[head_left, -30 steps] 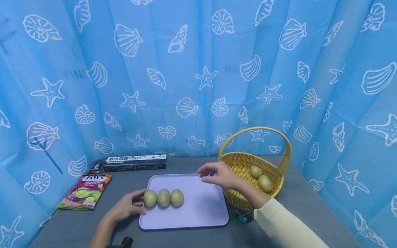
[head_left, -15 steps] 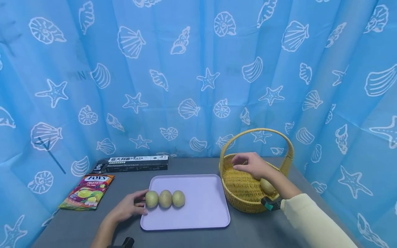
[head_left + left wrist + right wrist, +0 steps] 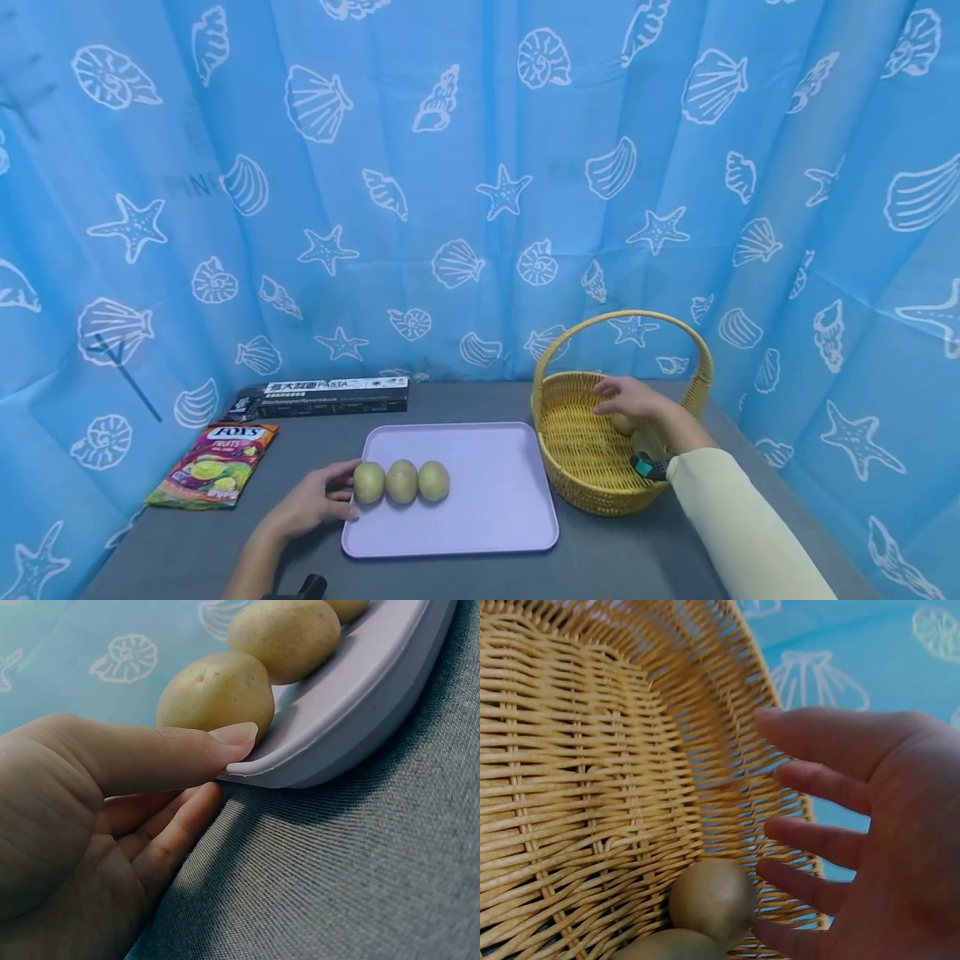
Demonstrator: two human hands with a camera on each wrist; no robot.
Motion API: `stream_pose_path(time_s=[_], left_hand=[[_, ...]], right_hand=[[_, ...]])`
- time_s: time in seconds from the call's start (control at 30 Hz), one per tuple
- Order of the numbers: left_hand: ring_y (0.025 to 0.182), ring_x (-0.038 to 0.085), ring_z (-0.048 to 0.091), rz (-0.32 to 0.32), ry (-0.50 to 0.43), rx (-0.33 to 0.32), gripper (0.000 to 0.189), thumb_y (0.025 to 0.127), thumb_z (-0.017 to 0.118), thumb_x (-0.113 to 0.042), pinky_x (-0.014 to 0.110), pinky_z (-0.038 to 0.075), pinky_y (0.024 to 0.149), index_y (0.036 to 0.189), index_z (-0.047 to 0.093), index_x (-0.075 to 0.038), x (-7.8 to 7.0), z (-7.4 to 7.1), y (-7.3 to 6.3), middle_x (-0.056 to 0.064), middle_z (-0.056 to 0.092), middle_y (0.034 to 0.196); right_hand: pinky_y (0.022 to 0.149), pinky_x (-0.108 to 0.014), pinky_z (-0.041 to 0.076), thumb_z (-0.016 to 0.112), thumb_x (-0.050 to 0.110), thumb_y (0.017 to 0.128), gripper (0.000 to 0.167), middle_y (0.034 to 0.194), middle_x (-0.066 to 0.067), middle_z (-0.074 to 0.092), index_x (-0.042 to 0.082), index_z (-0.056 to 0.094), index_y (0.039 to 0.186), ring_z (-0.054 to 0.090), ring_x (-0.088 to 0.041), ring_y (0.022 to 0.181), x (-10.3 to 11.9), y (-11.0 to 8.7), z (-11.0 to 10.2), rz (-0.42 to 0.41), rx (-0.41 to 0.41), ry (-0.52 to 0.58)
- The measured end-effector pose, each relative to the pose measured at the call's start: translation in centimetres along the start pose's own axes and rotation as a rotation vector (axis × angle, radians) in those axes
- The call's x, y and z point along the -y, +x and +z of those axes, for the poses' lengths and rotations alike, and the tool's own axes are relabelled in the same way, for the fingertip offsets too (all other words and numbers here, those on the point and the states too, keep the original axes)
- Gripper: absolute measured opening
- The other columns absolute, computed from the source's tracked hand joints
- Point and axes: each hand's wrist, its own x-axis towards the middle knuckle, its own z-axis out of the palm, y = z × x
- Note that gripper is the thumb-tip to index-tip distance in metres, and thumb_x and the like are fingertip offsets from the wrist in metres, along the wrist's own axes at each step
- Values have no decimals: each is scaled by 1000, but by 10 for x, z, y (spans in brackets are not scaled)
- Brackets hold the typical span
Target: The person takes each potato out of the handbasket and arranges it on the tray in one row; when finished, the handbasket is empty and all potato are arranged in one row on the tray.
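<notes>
Three potatoes point(image 3: 402, 482) lie in a row on the left part of a lilac tray point(image 3: 495, 500). My left hand point(image 3: 311, 502) grips the tray's left edge, its thumb on the rim beside the nearest potato point(image 3: 217, 694) and its fingers against the outer side. Over the right side of a yellow wicker basket point(image 3: 585, 442), my right hand point(image 3: 637, 400) has its fingers spread and holds nothing. Below its fingers, in the right wrist view, one potato point(image 3: 714, 900) sits in the basket, with another potato point(image 3: 671, 947) partly cut off by the frame.
The basket's tall arched handle point(image 3: 622, 315) rises over the right hand. At the left lie a bag of Fox's fruit candy point(image 3: 213, 467) and a black pasta box point(image 3: 330, 397). A blue shell-print curtain point(image 3: 480, 208) hangs behind the grey table point(image 3: 450, 579).
My right hand has moved from above the tray to the right, into the space over the basket, and lowered toward the potatoes there. The left hand stays at the tray's edge.
</notes>
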Motion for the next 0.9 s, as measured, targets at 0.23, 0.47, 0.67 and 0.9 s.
stream_pose_path(time_s=[0.23,0.47,0.67,0.9], left_hand=[[117,39,55,-13,6,-14,89,70,85,-19,48,51,94,145,41,1,0,0,2,24,51,135],[118,39,54,-15,8,-21,90,69,85,-18,47,51,94,145,41,2,0,1,1,24,51,135],[117,39,55,-26,10,-26,90,69,85,-18,47,52,93,145,41,1,-1,2,1,24,52,135],[117,39,55,-19,11,-23,88,70,85,-16,46,52,93,144,41,2,-1,1,0,24,51,135]], right_hand=[[93,-58,46,68,18,90,48,124,-31,55,-9,54,127,50,-49,115,-13,3,3,36,10,-17],[90,-52,48,71,18,86,41,115,-20,60,-2,62,121,55,-38,107,-22,11,13,97,71,-39],[70,-36,50,69,0,76,35,102,-15,59,-1,66,111,54,-26,84,-24,11,20,119,47,11],[74,-39,49,70,-4,75,36,100,-10,59,3,67,110,53,-26,87,-19,11,24,119,-1,-27]])
